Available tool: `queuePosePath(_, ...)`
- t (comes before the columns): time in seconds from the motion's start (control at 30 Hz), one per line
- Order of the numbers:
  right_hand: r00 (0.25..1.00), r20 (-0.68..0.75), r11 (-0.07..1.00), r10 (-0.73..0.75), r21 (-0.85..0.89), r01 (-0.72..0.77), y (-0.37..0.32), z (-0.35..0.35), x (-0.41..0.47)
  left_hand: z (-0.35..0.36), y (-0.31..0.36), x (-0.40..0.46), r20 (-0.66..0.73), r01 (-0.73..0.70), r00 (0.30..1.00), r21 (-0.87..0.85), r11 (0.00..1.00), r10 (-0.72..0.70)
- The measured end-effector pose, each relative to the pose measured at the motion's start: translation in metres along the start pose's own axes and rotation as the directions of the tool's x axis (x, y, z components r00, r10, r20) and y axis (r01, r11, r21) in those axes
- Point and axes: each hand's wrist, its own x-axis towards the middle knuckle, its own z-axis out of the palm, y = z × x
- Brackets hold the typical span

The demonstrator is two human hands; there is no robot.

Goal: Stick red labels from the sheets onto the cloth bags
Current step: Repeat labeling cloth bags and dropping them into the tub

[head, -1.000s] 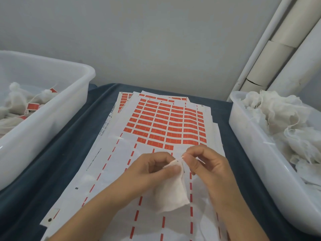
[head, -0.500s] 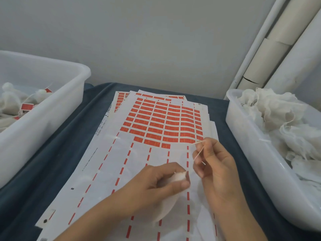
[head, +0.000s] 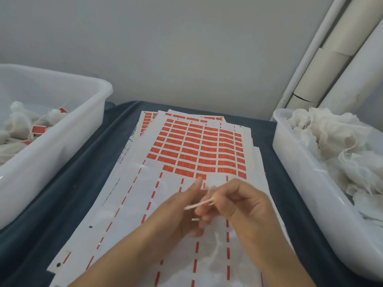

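Observation:
A stack of label sheets point(head: 132, 195) lies on the dark cloth in front of me, with rows of red labels point(head: 196, 150) on the far half of the top sheet. My right hand point(head: 246, 208) pinches the white drawstring point(head: 199, 204) of a small cloth bag point(head: 219, 253). The bag is blurred and hangs below that hand over the sheet. My left hand point(head: 178, 210) stretches forward with its fingers straight. Its fingertips are at the nearest row of red labels, and it holds nothing that I can see.
A white plastic tub point(head: 68, 137) on the left holds cloth bags with red labels on them. A second white tub point(head: 294, 168) on the right is heaped with plain cloth bags. Pale pipes run up the wall at the back right.
My left hand has let go of the bag and moved forward to the red labels. My right hand now carries the bag by its drawstring.

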Motion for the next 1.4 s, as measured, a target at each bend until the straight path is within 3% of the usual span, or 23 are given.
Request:
queuePosePath(0.13,0.994,0.072,0.997,0.077,-0.027,-0.075,0.005,0.005,0.000,-0.019,0.006,-0.003,-0.018,-0.015,1.000,-0.412,0.911,0.008)
queuePosePath(0.2,0.997,0.019,0.997,0.072,-0.044,-0.071,0.007,0.004,0.002,-0.024,0.009,-0.004,-0.030,-0.037,0.999,-0.585,0.810,0.024)
queuePosePath(0.27,0.992,-0.083,0.995,0.100,-0.021,-0.102,0.010,0.002,0.004,-0.026,0.012,-0.005,-0.020,-0.046,0.999,-0.639,0.768,0.043)
queuePosePath(0.43,0.937,-0.249,0.959,0.244,0.208,-0.194,0.021,0.000,0.006,-0.022,0.013,-0.007,0.048,-0.007,0.999,-0.372,0.928,0.026)
queuePosePath(0.57,0.924,-0.345,0.983,0.167,-0.012,-0.182,0.027,0.008,0.002,-0.017,0.014,-0.009,0.130,0.090,0.989,-0.106,0.990,-0.076)
queuePosePath(0.67,0.957,-0.288,0.978,0.046,-0.181,-0.101,0.030,0.014,-0.001,-0.016,0.018,-0.010,0.158,0.141,0.976,0.072,0.987,-0.151)
queuePosePath(0.77,0.979,-0.199,0.956,0.045,-0.276,-0.100,0.035,0.016,-0.001,-0.014,0.019,-0.007,0.077,0.184,0.976,0.209,0.960,-0.204)
queuePosePath(0.83,0.972,-0.227,0.936,0.056,-0.328,-0.131,0.037,0.014,0.000,-0.012,0.019,-0.005,-0.032,0.236,0.971,0.296,0.925,-0.238)
queuePosePath(0.9,0.951,-0.307,0.914,0.046,-0.370,-0.164,0.039,0.012,0.001,-0.010,0.019,-0.005,-0.078,0.202,0.979,0.350,0.915,-0.186)
queuePosePath(1.03,0.908,-0.416,0.907,0.044,-0.365,-0.211,0.038,0.006,0.004,-0.006,0.010,-0.005,-0.163,-0.051,0.968,0.609,0.791,0.189)
queuePosePath(1.1,0.900,-0.427,0.925,0.093,-0.296,-0.237,0.036,0.004,0.006,-0.002,0.009,-0.007,-0.124,-0.130,0.951,0.672,0.729,0.284)
queuePosePath(1.23,0.901,-0.367,0.954,0.229,-0.099,-0.282,0.029,-0.003,0.008,-0.002,0.010,-0.008,-0.059,-0.203,0.949,0.633,0.747,0.308)
queuePosePath(1.4,0.910,-0.248,0.935,0.332,-0.045,-0.353,0.027,-0.008,0.008,-0.006,0.009,-0.007,-0.077,-0.213,0.951,0.535,0.818,0.298)
